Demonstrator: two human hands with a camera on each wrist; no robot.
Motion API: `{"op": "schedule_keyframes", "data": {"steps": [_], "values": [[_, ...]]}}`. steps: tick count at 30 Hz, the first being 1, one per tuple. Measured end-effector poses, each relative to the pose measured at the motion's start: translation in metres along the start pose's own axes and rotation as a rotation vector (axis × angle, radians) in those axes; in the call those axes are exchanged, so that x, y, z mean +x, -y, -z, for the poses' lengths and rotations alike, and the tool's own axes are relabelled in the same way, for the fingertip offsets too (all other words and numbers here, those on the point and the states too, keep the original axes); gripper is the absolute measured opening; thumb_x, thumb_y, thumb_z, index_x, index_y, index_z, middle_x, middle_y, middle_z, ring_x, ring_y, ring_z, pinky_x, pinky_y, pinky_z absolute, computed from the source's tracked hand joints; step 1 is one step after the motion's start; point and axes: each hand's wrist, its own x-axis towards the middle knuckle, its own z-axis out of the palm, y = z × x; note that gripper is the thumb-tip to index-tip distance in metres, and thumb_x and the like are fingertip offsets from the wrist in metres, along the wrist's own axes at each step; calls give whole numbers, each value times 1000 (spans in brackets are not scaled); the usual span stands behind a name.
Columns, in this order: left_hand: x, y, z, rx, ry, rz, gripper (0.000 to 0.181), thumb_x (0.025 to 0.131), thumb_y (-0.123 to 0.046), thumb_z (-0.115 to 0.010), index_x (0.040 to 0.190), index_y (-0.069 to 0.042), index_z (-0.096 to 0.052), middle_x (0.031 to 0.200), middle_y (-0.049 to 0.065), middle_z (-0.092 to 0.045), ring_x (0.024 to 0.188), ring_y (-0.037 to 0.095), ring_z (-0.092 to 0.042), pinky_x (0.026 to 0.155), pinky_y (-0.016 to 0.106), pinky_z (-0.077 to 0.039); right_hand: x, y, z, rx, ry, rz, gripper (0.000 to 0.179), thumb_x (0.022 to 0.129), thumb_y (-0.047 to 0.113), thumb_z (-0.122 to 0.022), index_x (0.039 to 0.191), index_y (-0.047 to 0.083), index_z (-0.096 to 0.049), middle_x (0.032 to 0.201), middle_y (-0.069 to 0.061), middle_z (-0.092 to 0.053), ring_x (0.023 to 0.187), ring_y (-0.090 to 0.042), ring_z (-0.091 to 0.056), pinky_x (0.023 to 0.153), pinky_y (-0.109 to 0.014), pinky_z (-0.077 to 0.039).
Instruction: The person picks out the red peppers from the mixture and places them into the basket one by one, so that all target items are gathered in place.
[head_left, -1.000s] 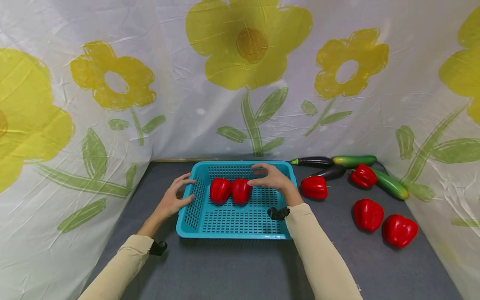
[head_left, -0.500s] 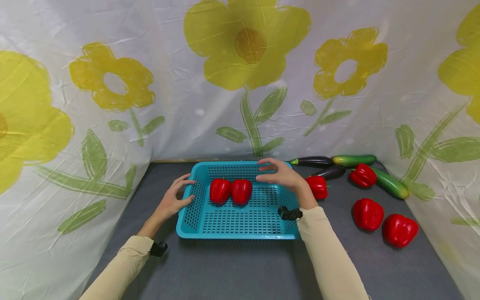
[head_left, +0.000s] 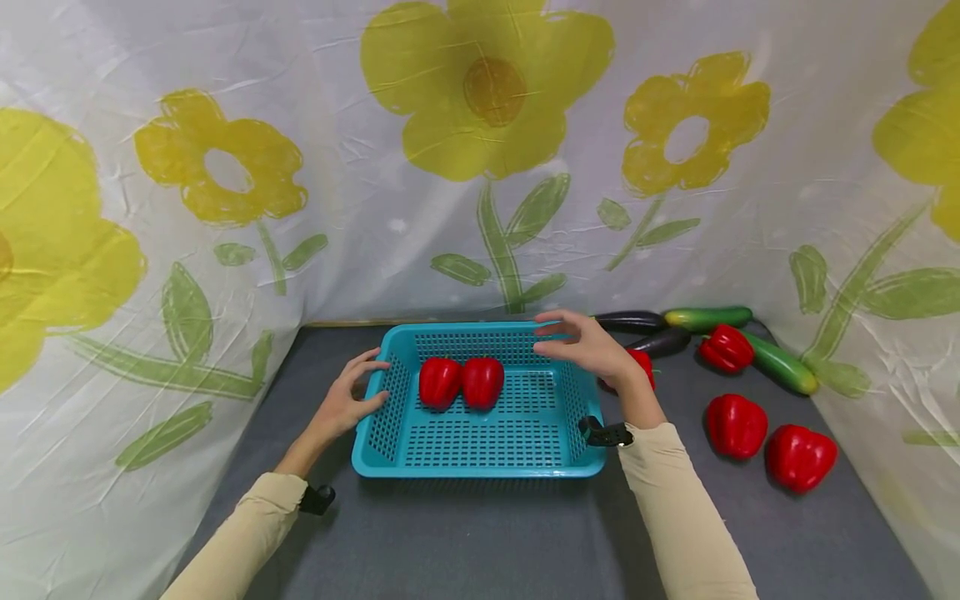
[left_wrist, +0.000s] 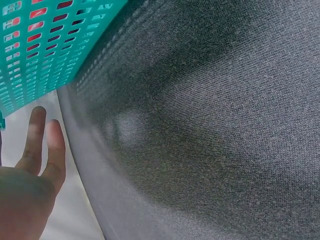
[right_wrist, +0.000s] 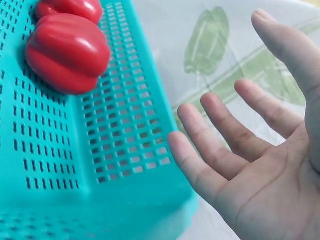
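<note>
A turquoise plastic basket point(head_left: 480, 472) stands on the dark grey cloth, its walls full of slots. Inside it two red bell peppers, the left one point(head_left: 439, 384) and the right one point(head_left: 483, 384), lie side by side toward the left of its middle. My left hand point(head_left: 343, 400) is at the basket's left rim, fingers spread and loosely bent; in the left wrist view two fingers point(left_wrist: 56, 145) stand clear of the slotted wall. Over the back right corner hovers my right hand point(head_left: 592, 346), its palm bare in the right wrist view and its fingers point(right_wrist: 220, 120) spread.
Right of the basket, a red bell pepper point(head_left: 643, 363) is partly hidden by my right hand. Farther right lie more peppers point(head_left: 737, 427), two eggplants point(head_left: 630, 322) and two cucumbers point(head_left: 708, 318). A flower-printed curtain point(head_left: 360, 208) rises behind and at both sides.
My right hand has drawn away from the right pepper in the basket, moving right and slightly back to the corner. The left hand and both peppers have stayed put.
</note>
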Motion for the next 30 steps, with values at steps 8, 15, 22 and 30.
{"op": "schedule_keyframes", "data": {"steps": [8,15,22,30], "values": [[-1,24,-1,21,4,28,44,92,4,-70,134,4,-57,157,26,-30,115,51,-57,88,64,-49,-17,2,16,47,-38,21,51,98,17,-71,144,6,-52,143,-19,-52,126,-32,-55,102,-52,-45],[-1,28,0,23,8,20,44,92,2,-70,134,2,-58,158,23,-30,116,49,-57,88,60,-51,-30,2,24,21,-63,38,48,98,19,-71,142,7,-53,141,-17,-55,126,-32,-55,102,-58,-43],[1,28,1,30,12,21,44,93,3,-70,134,2,-58,158,23,-30,117,45,-57,88,40,-53,-41,-4,35,-32,-91,52,47,100,15,-68,142,3,-52,144,-23,-50,131,-44,-48,98,-53,-48],[-1,27,1,26,-1,19,43,92,4,-70,134,4,-58,157,26,-31,115,49,-57,85,56,-54,-56,-15,48,-59,-169,-12,50,98,19,-71,141,2,-52,142,-21,-51,121,-38,-57,95,-43,-52]]}}
